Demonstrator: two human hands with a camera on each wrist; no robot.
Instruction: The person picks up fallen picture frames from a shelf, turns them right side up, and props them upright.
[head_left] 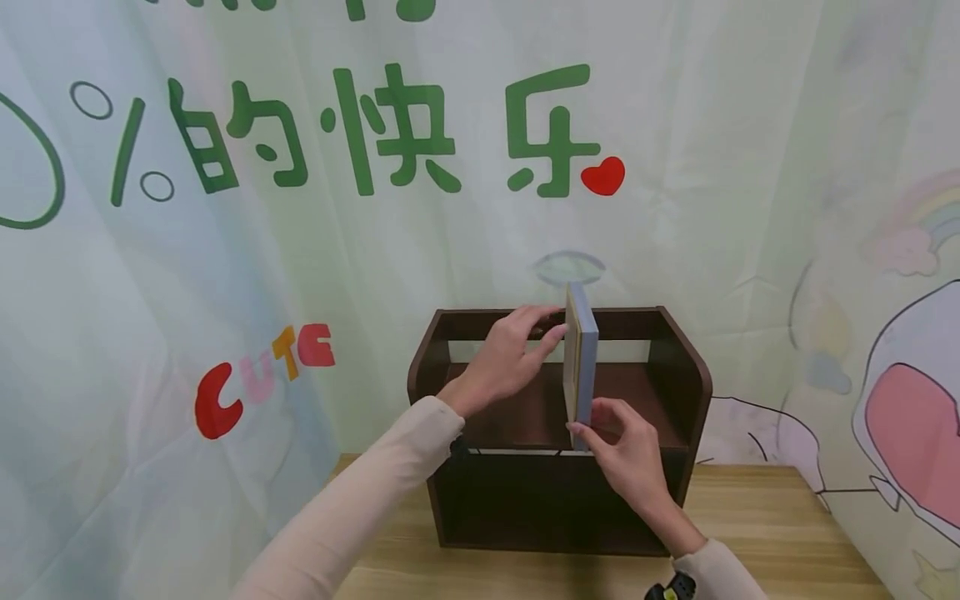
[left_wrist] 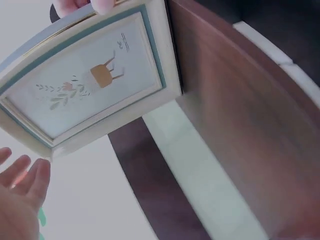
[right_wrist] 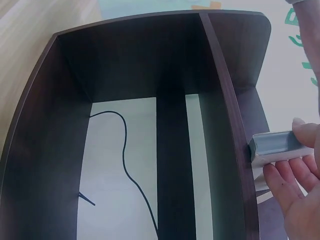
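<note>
Pinching frame (head_left: 587, 371) edge, seemingly touching roomy shelf (head_left: 517, 423)

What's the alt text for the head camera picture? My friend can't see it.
A person's right hand pinches an upright picture frame at a dark brown shelf unit; the left hand is close beside it. Behind hangs a pale backdrop with green lettering.

The picture frame (head_left: 587, 367) stands on the rack (head_left: 517, 421) atop the table (head_left: 757, 533).
</note>
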